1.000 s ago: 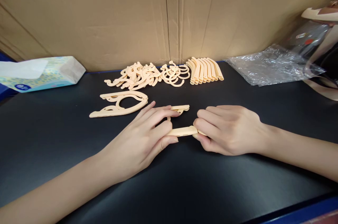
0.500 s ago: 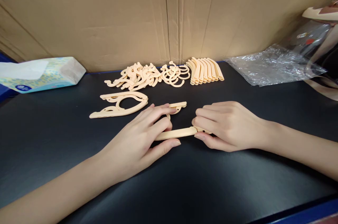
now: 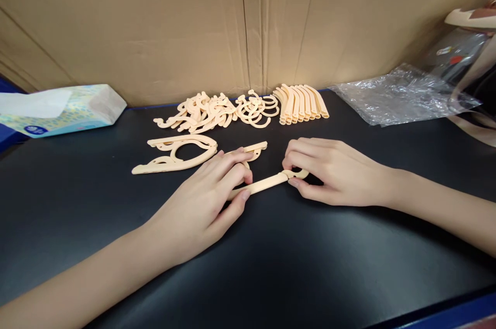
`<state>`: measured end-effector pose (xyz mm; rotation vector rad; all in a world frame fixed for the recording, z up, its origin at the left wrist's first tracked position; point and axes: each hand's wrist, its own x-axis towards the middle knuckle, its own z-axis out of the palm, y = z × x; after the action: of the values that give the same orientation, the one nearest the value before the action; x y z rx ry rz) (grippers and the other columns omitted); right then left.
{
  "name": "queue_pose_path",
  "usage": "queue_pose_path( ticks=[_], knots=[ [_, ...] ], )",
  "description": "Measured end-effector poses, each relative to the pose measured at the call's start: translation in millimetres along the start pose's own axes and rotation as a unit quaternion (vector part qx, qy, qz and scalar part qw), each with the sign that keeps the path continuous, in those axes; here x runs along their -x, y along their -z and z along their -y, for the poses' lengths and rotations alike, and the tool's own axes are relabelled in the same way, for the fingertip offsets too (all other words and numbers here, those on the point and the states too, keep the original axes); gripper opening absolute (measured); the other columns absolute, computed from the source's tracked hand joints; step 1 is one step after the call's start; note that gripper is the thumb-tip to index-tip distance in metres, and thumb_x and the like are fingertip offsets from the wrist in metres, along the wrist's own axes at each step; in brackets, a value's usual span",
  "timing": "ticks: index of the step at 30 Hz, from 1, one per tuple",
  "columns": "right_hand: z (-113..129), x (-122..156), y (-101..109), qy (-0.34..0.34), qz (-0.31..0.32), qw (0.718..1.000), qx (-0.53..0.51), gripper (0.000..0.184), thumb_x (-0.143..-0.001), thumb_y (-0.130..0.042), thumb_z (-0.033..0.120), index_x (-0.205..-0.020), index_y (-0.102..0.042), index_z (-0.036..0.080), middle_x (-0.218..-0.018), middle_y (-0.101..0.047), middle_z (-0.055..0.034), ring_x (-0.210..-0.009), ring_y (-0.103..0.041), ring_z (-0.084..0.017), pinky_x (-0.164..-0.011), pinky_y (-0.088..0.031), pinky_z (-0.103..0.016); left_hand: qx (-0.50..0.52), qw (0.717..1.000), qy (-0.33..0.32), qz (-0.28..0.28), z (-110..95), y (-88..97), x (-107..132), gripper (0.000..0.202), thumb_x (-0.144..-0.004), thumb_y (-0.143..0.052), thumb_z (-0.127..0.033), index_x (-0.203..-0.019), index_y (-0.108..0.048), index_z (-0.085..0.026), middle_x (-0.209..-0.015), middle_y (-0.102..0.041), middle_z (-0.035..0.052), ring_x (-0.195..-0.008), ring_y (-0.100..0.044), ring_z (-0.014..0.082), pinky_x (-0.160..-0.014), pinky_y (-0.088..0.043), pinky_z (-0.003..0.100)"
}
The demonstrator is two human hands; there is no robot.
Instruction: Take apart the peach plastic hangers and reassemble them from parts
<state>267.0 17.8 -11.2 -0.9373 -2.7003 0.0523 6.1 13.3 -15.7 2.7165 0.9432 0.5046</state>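
Both my hands hold one cream plastic hanger arm (image 3: pixel 267 183) that lies low over the black table (image 3: pixel 271 267). My left hand (image 3: pixel 209 200) pinches its left end between thumb and fingers. My right hand (image 3: pixel 333 171) grips the right end, where a small ring-shaped piece shows between the fingers. A second cream arm piece (image 3: pixel 253 149) pokes out just behind my left fingertips. An assembled folded hanger (image 3: pixel 176 153) lies to the left of my hands.
Along the back lie a heap of cream hooks (image 3: pixel 217 111) and a row of straight arm pieces (image 3: pixel 302 103). A tissue pack (image 3: pixel 58 109) sits far left, crumpled clear plastic (image 3: pixel 403 94) far right. A cardboard wall (image 3: pixel 240 24) closes off the back.
Both hands have shifted a little away from me, and the held arm piece has tilted with its right end farther back. More of the piece now shows between the hands.
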Motion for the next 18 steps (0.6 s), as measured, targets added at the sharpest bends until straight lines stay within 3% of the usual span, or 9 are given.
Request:
queue_pose_path(
  ticks=[8, 13, 18],
  knots=[
    [-0.7, 0.3, 1.6, -0.019, -0.008, 0.998, 0.052, 0.015, -0.092, -0.045, 0.019, -0.086, -0.058, 0.016, -0.087, -0.057, -0.0053, -0.076, -0.049, -0.017, -0.073, -0.041, -0.031, -0.044, 0.999, 0.000, 0.007, 6.5, -1.9, 3.0, 0.025, -0.099, -0.045, -0.033, -0.121, -0.048, -0.021, -0.143, -0.047, 0.0114, -0.137, -0.040, 0.0262, -0.117, -0.027, 0.051],
    [3.8, 1.9, 2.0, -0.007, -0.016, 0.987, 0.157, 0.016, -0.091, -0.046, 0.017, -0.080, -0.057, 0.017, -0.080, -0.056, -0.0037, -0.072, -0.047, -0.017, -0.069, -0.036, -0.031, -0.068, 0.997, 0.016, -0.025, 6.6, -4.4, 3.6, 0.032, -0.099, -0.045, -0.035, -0.127, -0.049, -0.020, -0.141, -0.048, 0.0113, -0.137, -0.040, 0.0272, -0.115, -0.033, 0.048],
    [9.0, 3.1, 3.4, 0.008, -0.009, 0.979, 0.205, 0.016, -0.092, -0.046, 0.018, -0.079, -0.056, 0.017, -0.078, -0.055, -0.0031, -0.072, -0.047, -0.018, -0.069, -0.034, -0.032, -0.069, 0.997, 0.014, -0.022, 7.8, -6.1, 3.8, 0.037, -0.099, -0.045, -0.037, -0.132, -0.050, -0.020, -0.144, -0.047, 0.0106, -0.139, -0.038, 0.0271, -0.115, -0.035, 0.046]
  ],
)
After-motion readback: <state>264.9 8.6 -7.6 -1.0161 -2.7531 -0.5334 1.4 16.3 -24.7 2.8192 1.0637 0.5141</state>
